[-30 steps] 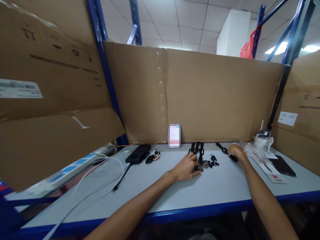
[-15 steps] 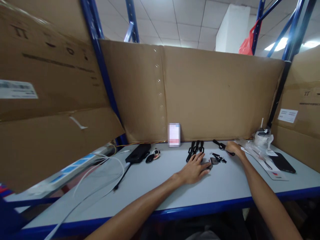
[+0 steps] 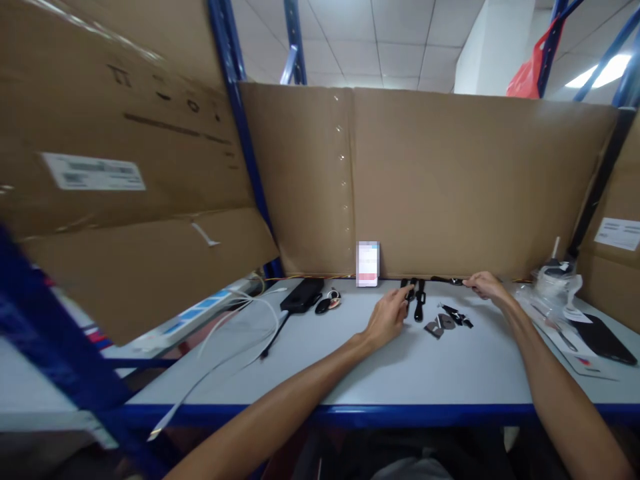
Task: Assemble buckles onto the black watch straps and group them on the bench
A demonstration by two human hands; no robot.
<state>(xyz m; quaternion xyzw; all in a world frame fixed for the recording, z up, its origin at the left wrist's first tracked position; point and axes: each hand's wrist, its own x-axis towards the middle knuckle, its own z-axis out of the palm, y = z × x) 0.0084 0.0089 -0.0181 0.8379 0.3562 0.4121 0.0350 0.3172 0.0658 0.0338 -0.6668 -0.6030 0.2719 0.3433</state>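
Note:
My left hand (image 3: 389, 315) reaches over the pale table (image 3: 350, 373) and touches the near end of a row of black straps (image 3: 418, 297), fingers curled on one of them. My right hand (image 3: 486, 285) is farther back near the cardboard wall, pinching the end of a thin black strap (image 3: 447, 281) that is lifted off the table. Between the two hands lie small grey metal pieces (image 3: 439, 325) and short black parts (image 3: 456, 314).
A cardboard wall (image 3: 450, 180) closes the back. At left lie a black adapter (image 3: 302, 295), a key fob (image 3: 327, 304), white cables (image 3: 235, 327) and a power strip (image 3: 193, 319). At right sit plastic bags (image 3: 550, 287), a black phone (image 3: 605, 339) and a paper sheet.
My left hand left the small grey pieces and moved back to the black straps. My right hand lifted its strap farther toward the wall. The camera turned left.

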